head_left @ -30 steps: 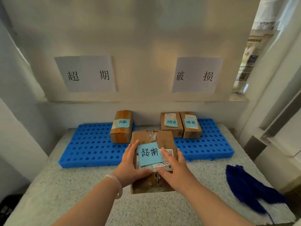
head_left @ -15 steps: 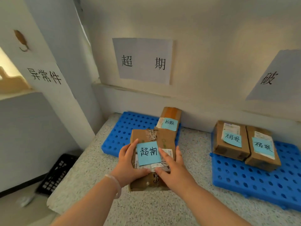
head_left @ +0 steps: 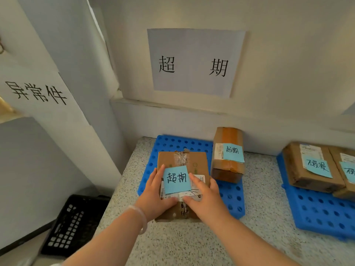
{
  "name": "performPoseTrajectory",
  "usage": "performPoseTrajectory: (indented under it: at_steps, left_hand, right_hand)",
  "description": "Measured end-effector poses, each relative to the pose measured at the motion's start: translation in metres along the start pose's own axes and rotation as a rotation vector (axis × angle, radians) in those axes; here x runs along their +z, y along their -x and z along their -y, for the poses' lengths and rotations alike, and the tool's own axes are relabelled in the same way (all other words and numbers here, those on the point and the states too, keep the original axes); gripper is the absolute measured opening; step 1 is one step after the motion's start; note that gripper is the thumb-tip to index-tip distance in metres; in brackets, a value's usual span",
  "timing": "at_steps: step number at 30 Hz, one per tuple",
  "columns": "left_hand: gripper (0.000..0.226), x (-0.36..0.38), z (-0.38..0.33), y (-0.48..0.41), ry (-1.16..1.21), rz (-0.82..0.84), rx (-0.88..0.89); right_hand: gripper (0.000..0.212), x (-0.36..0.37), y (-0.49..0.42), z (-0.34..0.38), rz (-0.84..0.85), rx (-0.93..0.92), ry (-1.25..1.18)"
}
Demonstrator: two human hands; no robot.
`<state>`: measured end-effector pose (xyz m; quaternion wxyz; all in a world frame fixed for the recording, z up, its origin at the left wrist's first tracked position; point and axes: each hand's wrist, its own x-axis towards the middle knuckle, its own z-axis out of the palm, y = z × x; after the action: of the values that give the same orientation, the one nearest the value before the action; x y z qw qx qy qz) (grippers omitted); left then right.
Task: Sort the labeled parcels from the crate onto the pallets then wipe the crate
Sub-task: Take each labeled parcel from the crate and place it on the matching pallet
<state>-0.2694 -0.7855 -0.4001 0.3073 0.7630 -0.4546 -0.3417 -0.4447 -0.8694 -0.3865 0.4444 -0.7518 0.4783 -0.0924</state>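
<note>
Both hands grip a cardboard parcel (head_left: 182, 187) over the left blue pallet (head_left: 172, 144).

Left hand (head_left: 155, 196) and right hand (head_left: 206, 198) clasp its sides, blue note (head_left: 176, 179) up; a second parcel (head_left: 227, 154) already sits there, and the black crate (head_left: 75, 223) stands on the floor. The parcel is farther over the pallet than half a second ago.

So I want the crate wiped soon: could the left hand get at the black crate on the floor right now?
Probably not yet: the left hand and right hand both grip the parcel, and the black crate sits below the counter edge.
</note>
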Motion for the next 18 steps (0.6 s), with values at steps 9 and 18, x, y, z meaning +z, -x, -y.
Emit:
performPoseTrajectory:
  at_steps: [9, 18]
  left_hand:
    - [0.093, -0.032, 0.068, -0.059, -0.053, 0.111, -0.017]
    - [0.081, -0.049, 0.090, -0.126, 0.025, 0.111, 0.021]
  right_hand:
    - [0.085, 0.067, -0.061, 0.014, 0.066, 0.147, 0.067]
    - [0.092, 0.073, -0.126, 0.026, 0.029, 0.173, 0.127]
